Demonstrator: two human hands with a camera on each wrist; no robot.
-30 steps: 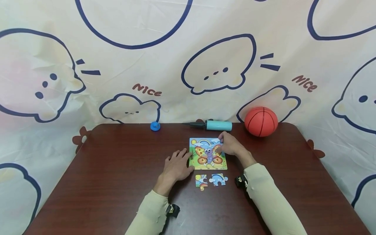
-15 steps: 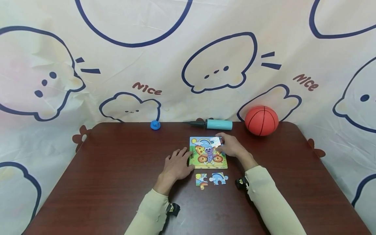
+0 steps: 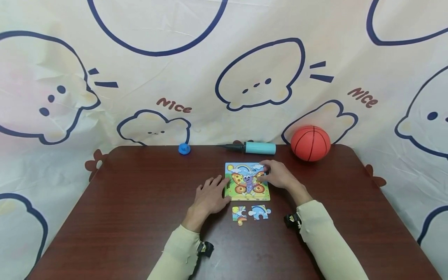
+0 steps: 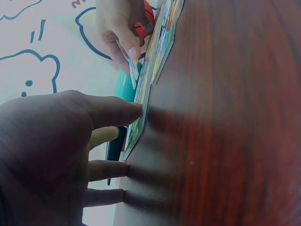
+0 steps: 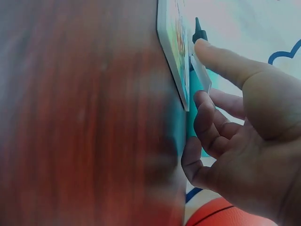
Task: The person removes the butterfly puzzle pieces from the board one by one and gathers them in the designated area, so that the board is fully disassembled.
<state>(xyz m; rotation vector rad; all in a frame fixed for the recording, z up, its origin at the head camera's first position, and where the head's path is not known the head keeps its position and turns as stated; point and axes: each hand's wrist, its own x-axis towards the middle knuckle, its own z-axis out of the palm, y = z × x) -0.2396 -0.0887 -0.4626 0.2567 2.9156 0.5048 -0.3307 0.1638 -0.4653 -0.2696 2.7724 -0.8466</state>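
Note:
A square butterfly puzzle board [image 3: 247, 188] lies on the brown table. My left hand [image 3: 209, 197] rests at its left edge, fingers spread and thumb by the near corner. In the left wrist view the thumb [image 4: 120, 112] touches the board's edge. Above the board's upper right corner, my right hand [image 3: 278, 175] pinches a puzzle piece [image 5: 202, 75] between thumb and fingers. That piece [image 4: 133, 75] is tilted and seen almost edge-on. Two loose pieces lie in front of the board: one with a sun [image 3: 239, 214], one with a rainbow [image 3: 259, 212].
Behind the board, along the far table edge, lies a turquoise hand pump [image 3: 259, 148] with a black nozzle. A red toy basketball [image 3: 310, 143] sits to its right. Farther left is a small blue round object [image 3: 184, 149]. A printed cloth [image 3: 203, 77] hangs behind the table [image 3: 140, 217].
The piece in my right hand showed its pale back half a second ago and is now turned otherwise. My right hand has shifted slightly right. The left hand stays put.

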